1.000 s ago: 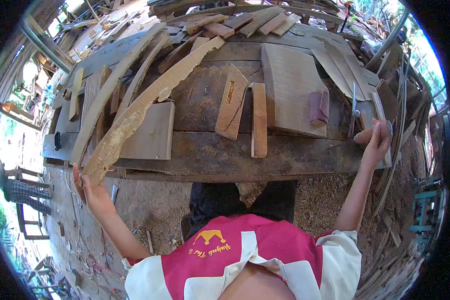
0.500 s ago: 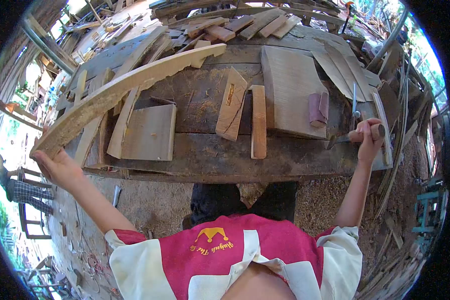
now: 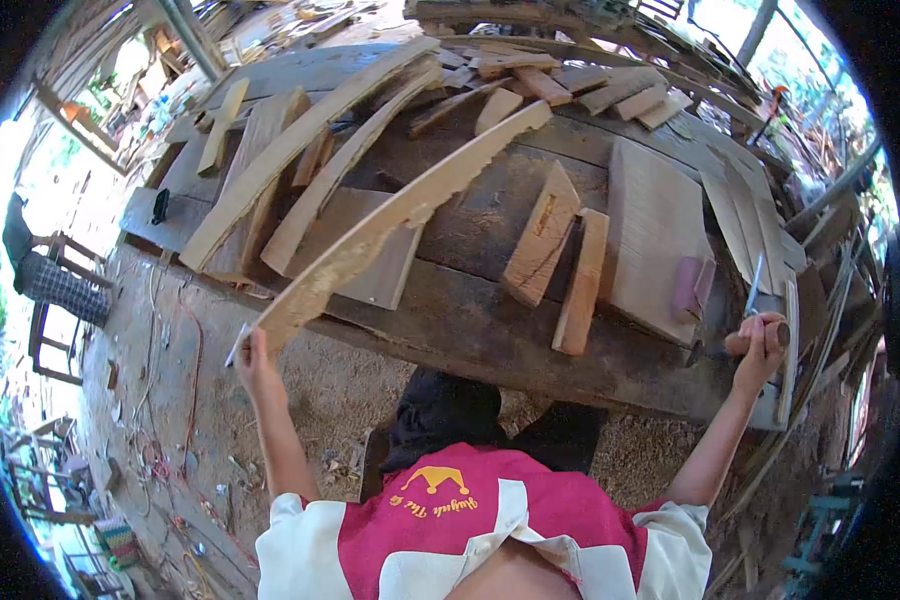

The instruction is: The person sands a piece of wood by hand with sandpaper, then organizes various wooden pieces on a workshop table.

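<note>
My left hand [image 3: 258, 368] is closed around the near end of a long, curved wooden board [image 3: 395, 222] with a rough, chipped edge. The board slants up across the workbench [image 3: 450, 290], its far end over the wood scraps. At the bench's right front, my right hand [image 3: 760, 355] grips a wooden-handled chisel [image 3: 736, 345]; its short dark blade points left. Near that hand lies a rolled purplish-brown piece [image 3: 690, 285], perhaps sandpaper, on a wide wooden slab [image 3: 655, 225]. A thin pale-blue rod [image 3: 756, 283] is just beyond my fingers.
A slotted block [image 3: 544, 235] and a narrow block [image 3: 581, 285] lie mid-bench. More curved boards [image 3: 310, 140] rest at the left, with offcuts [image 3: 610, 88] piled behind. A person's checkered garment [image 3: 65, 288] shows by a chair at far left. Cords lie on the ground.
The view has turned, and the bench now appears tilted. My left hand has swung inward with the curved board, which slants more steeply. My right hand keeps its hold on the chisel.
</note>
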The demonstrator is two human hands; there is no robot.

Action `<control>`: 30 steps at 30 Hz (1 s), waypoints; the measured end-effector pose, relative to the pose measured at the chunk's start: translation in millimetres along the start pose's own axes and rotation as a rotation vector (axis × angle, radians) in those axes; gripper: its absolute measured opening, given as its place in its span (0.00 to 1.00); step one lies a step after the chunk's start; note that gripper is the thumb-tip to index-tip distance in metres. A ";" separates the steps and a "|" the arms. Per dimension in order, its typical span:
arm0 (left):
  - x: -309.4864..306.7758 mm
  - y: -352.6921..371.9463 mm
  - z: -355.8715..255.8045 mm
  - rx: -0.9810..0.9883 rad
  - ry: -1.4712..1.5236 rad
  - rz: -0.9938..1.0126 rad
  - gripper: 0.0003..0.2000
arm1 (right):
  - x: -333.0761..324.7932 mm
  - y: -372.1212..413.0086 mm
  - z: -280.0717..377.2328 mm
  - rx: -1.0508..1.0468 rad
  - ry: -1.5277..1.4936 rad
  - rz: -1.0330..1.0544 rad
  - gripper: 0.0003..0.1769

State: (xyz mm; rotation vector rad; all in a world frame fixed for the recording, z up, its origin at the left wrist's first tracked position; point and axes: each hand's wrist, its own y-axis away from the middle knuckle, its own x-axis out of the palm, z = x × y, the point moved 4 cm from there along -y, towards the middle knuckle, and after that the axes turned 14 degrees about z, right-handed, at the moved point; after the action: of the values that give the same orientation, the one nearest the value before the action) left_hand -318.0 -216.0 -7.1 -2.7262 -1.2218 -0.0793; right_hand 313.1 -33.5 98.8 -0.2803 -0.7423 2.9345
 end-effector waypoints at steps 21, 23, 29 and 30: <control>-27.4 44.2 149.5 -0.582 0.063 0.265 0.32 | 143.3 -8.6 -22.2 0.028 0.869 0.627 0.14; -42.6 68.7 190.5 -0.736 -0.220 0.342 0.27 | 143.9 -3.2 -29.2 -0.108 0.896 0.670 0.17; -92.8 134.6 293.4 -1.053 -0.668 0.686 0.22 | 139.5 21.8 -43.3 -0.058 0.900 0.726 0.22; -138.8 151.7 348.5 -1.051 -0.684 0.714 0.22 | 137.1 24.7 -47.4 -0.033 0.908 0.707 0.22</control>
State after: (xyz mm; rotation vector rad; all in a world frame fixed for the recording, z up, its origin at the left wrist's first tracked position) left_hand -302.2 -361.9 -384.2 -4.1606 -0.0977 0.4527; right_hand 187.2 -13.7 25.0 -2.0373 -0.5927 2.7790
